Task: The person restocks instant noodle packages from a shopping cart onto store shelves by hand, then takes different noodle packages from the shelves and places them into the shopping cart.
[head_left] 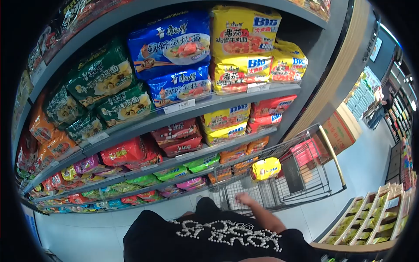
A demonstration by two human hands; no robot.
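My right hand reaches forward over the near side of a wire shopping cart. Its fingers are small and blurred, so their closure is unclear. Beyond the hand, apart from it, a yellow instant noodle multipack appears within the cart's outline; whether it rests on the wire or is in the air I cannot tell. A pink-red box shows at the cart's far end, seen through or beside the wire. My left hand is out of view. My black top with white beads fills the bottom.
Shelves ahead carry blue noodle packs, yellow packs, green packs and red packs. A price tag lines one shelf edge. Right of the cart stand a cardboard box and a slanted display rack.
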